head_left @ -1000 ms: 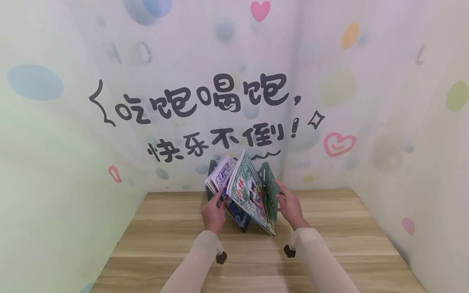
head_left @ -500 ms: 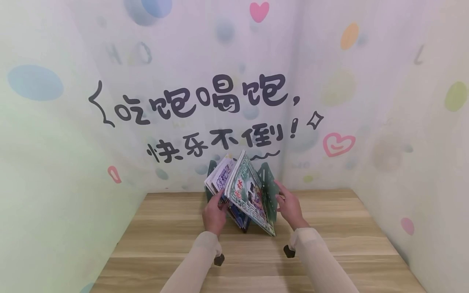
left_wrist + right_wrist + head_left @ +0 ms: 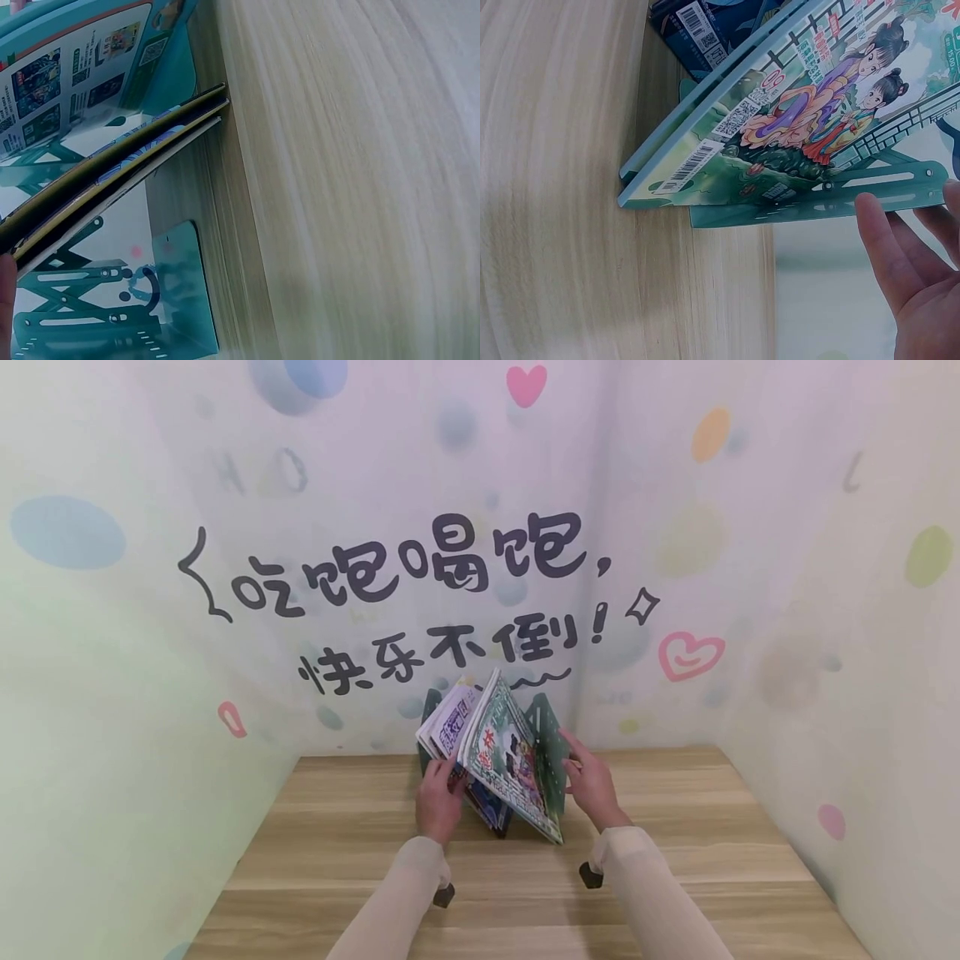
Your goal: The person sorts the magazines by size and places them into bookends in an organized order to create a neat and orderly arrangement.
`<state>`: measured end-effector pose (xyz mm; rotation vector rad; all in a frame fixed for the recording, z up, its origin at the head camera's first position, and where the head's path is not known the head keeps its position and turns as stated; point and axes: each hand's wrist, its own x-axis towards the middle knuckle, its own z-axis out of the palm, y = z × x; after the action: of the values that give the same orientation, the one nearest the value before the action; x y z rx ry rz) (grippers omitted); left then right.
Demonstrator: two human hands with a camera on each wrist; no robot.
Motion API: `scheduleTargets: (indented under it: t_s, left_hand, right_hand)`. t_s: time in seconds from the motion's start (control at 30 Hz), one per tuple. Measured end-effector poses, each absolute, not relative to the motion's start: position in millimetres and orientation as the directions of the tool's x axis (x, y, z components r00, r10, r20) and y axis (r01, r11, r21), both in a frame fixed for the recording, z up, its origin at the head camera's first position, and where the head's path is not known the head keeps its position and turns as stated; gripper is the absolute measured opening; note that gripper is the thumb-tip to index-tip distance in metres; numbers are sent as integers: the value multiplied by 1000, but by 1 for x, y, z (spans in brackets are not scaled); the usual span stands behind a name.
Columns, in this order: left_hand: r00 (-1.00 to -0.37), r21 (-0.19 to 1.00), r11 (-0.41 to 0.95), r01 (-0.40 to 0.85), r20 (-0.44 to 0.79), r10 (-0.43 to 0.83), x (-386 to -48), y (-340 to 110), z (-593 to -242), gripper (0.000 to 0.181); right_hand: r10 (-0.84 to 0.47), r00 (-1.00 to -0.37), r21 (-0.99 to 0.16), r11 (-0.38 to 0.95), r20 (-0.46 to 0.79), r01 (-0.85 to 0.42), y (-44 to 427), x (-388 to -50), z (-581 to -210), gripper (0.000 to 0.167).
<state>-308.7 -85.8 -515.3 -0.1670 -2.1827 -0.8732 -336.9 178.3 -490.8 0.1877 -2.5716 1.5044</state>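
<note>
A green metal bookend (image 3: 554, 752) with perforated end plates stands at the back of the table, holding several magazines. A green-covered magazine (image 3: 510, 752) leans left, away from the right plate. Purple-and-white magazines (image 3: 452, 722) lean the other way, crossing behind it. My left hand (image 3: 438, 806) pinches the near edges of the magazines on the left; in the left wrist view only a fingertip (image 3: 6, 300) shows against their edges. My right hand (image 3: 595, 785) touches the outer face of the right plate, its fingers (image 3: 885, 240) extended. The right fingers' far tips are partly out of frame.
The wood-grain table (image 3: 660, 910) runs back to a patterned wall (image 3: 420, 468) with large dark lettering. Side walls (image 3: 877, 635) close in on both sides. A dark blue magazine (image 3: 694, 34) stands behind the green one in the right wrist view.
The green magazine's upper left edge has shifted slightly left, and the left hand's fingers have lowered a little along the magazines. The right hand stays at the plate.
</note>
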Motion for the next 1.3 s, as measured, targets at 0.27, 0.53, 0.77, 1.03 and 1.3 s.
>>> scheduleTargets:
  t_s: [0.27, 0.53, 0.77, 1.03, 1.3]
  left_hand:
    - [-684, 523, 738, 426, 720, -115, -306, -88, -514, 35]
    - [-664, 514, 732, 447, 739, -114, -305, -93, -516, 31]
    - [-674, 524, 721, 454, 731, -107, -306, -96, -518, 28]
    - [-681, 526, 718, 455, 725, -100, -303, -97, -518, 27]
    - [-667, 451, 793, 409, 741, -78, -298, -105, -515, 28]
  right_hand:
    - [-23, -980, -853, 489, 195, -181, 177, -336, -491, 57]
    - [-44, -979, -861, 468, 201, -198, 175, -338, -493, 56]
    - [-35, -978, -852, 485, 207, -198, 176, -338, -494, 55]
    - [-36, -974, -845, 490, 224, -213, 178, -337, -495, 55]
    - [-30, -972, -819, 532, 234, -214, 176, -336, -490, 56]
